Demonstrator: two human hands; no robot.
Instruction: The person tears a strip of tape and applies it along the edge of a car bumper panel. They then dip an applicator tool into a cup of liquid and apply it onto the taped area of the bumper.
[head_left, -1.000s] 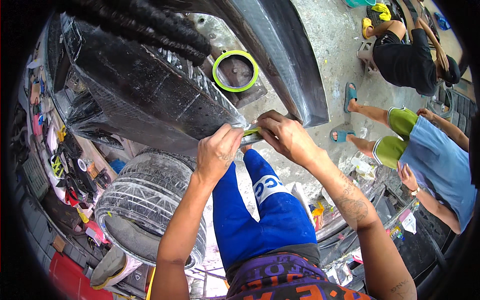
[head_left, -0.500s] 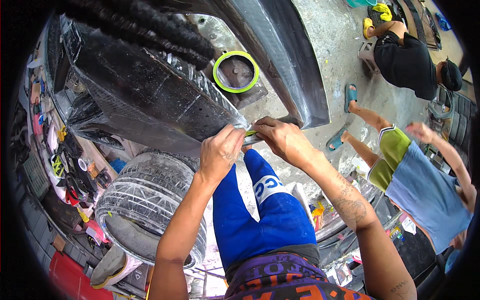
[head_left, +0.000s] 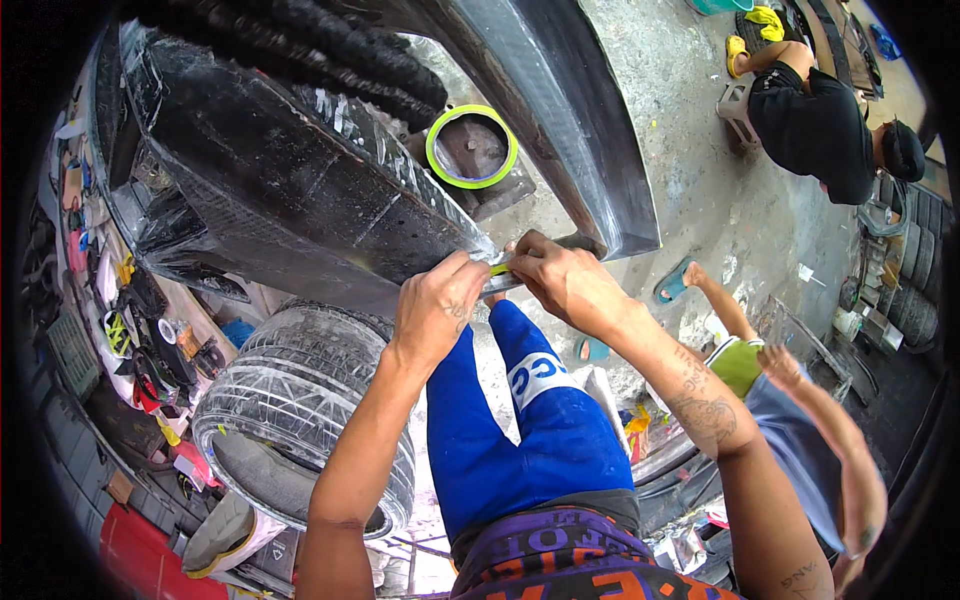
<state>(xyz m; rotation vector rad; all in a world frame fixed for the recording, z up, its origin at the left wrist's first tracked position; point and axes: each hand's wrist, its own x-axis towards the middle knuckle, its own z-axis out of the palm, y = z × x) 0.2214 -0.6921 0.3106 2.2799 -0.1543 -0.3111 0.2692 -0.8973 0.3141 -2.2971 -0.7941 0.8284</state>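
Observation:
Both my hands meet at the near edge of a dark car body part (head_left: 330, 190), a bumper-like shell with whitish dust. My left hand (head_left: 440, 305) has its fingers pressed together on the left end of a short strip of yellow-green tape (head_left: 499, 269). Facing it, my right hand (head_left: 565, 280) pinches the strip's other end, its fingertips partly hidden by the hand itself. The strip lies along the narrow joining edge. Beyond my hands, a yellow-green tape roll (head_left: 513, 150) shows within the part's opening.
A dusty tire (head_left: 300, 400) lies to my left beside my knee. Dark fuzzy strands (head_left: 350, 75) cross the top. One person (head_left: 815, 130) sits on a stool (head_left: 737, 115) at far right. Another person (head_left: 800, 440) is close behind my right arm. Clutter lines the left side.
The person at right has moved nearer, down behind my right arm. The fuzzy strands have shifted slightly right. My hands have stayed almost in place at the strip.

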